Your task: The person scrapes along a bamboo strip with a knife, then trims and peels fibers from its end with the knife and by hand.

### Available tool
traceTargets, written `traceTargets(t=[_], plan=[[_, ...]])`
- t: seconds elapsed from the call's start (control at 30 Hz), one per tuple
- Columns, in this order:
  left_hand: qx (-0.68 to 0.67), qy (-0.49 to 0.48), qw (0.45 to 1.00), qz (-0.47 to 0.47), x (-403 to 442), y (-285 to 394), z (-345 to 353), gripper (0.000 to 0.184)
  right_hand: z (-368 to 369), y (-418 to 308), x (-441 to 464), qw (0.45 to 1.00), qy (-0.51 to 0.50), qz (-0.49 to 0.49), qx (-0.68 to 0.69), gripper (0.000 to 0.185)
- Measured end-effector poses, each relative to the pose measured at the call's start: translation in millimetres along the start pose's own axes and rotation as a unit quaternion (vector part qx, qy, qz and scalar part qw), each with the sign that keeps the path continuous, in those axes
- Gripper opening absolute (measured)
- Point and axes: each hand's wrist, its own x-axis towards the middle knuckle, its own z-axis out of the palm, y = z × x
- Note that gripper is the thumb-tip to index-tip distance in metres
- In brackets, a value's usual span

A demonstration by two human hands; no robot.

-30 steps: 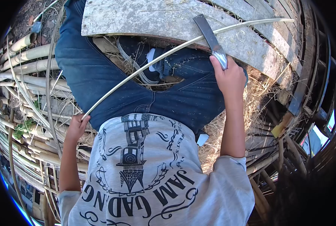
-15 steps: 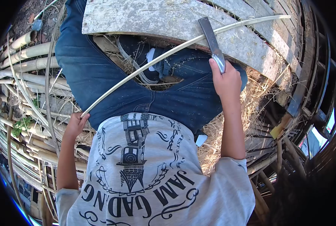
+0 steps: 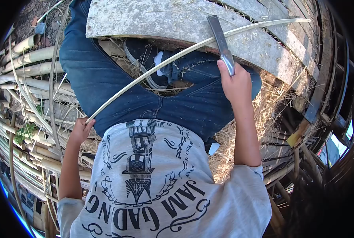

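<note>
A long pale bamboo strip (image 3: 153,70) runs in a curve from my left hip up across my lap to the boards at the upper right. My left hand (image 3: 81,130) is closed around its lower end. In my right hand (image 3: 237,82) I grip a knife (image 3: 220,39) with a broad, dark, square-ended blade, pointing away from me and tilted slightly left. The blade crosses the strip over the front edge of the wooden boards (image 3: 153,20); whether its edge touches the strip I cannot tell. My fingers hide most of the handle.
Several bamboo poles (image 3: 38,85) lie stacked on the left, with a thin bent strip (image 3: 54,79) standing over them. Dry shavings (image 3: 264,107) cover the ground at my right. Dark slatted structure (image 3: 323,87) rises at the far right.
The knife and my right hand have shifted slightly up and left along the strip. The strip's far end sits a little farther right; my left hand keeps its hold.
</note>
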Motion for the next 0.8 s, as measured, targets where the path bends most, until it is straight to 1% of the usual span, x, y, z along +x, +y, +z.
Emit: traceTargets(t=[0.03, 0.1, 0.13, 0.2, 0.23, 0.27, 0.3, 0.33, 0.37, 0.43, 0.5, 0.53, 0.57, 0.63, 0.7, 0.73, 0.77, 0.8], plan=[[0.0, -0.001, 1.0, 0.002, 1, 1, 0, 0.033, 11, -5, -6, 0.994, 0.013, -0.082, -0.069, 0.061], [-0.003, -0.006, 1.0, -0.002, 1, 2, -1, 0.034, 24, -21, -23, 0.983, -0.05, -0.151, -0.088, 0.061], [-0.001, -0.007, 1.0, -0.003, 0, 0, -1, 0.034, 25, -19, -23, 0.984, -0.05, -0.15, -0.086, 0.061], [0.006, -0.003, 1.0, -0.003, -1, -3, -1, 0.034, 25, -17, -21, 0.973, -0.032, -0.195, -0.124, 0.061], [0.006, -0.002, 1.0, -0.005, -2, -2, -2, 0.034, 16, -13, -14, 0.977, -0.024, -0.159, -0.138, 0.062], [0.011, -0.002, 1.0, -0.005, -2, 2, -3, 0.033, 7, -4, -5, 0.99, -0.012, -0.092, -0.102, 0.061], [0.015, -0.003, 1.0, -0.005, -2, 5, -3, 0.033, -5, 6, 6, 0.999, 0.018, -0.014, -0.035, 0.061], [0.012, -0.003, 1.0, -0.005, -1, 4, -1, 0.033, -21, 17, 17, 0.996, 0.018, 0.021, -0.083, 0.061], [0.005, -0.002, 1.0, 0.002, 2, 3, -1, 0.033, -26, 26, 20, 0.988, 0.057, -0.031, -0.138, 0.062], [-0.003, 0.001, 1.0, 0.009, 3, 1, -1, 0.033, -21, 14, 15, 0.998, 0.02, 0.011, -0.065, 0.062], [0.001, -0.006, 1.0, 0.004, 5, -1, -2, 0.032, -7, -1, 3, 0.996, 0.009, -0.051, -0.077, 0.061], [0.009, -0.012, 1.0, 0.006, 5, 0, -3, 0.031, 1, -8, -5, 0.986, -0.008, -0.098, -0.134, 0.061], [0.008, -0.011, 1.0, 0.005, 5, 2, -1, 0.031, 12, -13, -12, 0.983, -0.03, -0.137, -0.118, 0.061], [-0.011, 0.002, 1.0, -0.005, 2, 8, -1, 0.031, 18, -18, -18, 0.981, -0.057, -0.155, -0.107, 0.06], [-0.016, -0.001, 1.0, -0.003, 3, -5, 0, 0.031, 5, -10, -8, 0.977, -0.035, -0.144, -0.153, 0.06], [-0.028, -0.005, 1.0, 0.002, 4, -7, 0, 0.032, -6, -4, 0, 0.985, -0.01, -0.098, -0.143, 0.06], [-0.028, -0.008, 1.0, 0.006, 5, -7, 0, 0.032, -17, 6, 11, 0.996, 0.029, -0.032, -0.079, 0.061], [-0.015, -0.003, 1.0, 0.005, 5, -5, 1, 0.032, -32, 16, 20, 0.991, 0.041, -0.029, -0.123, 0.062]])
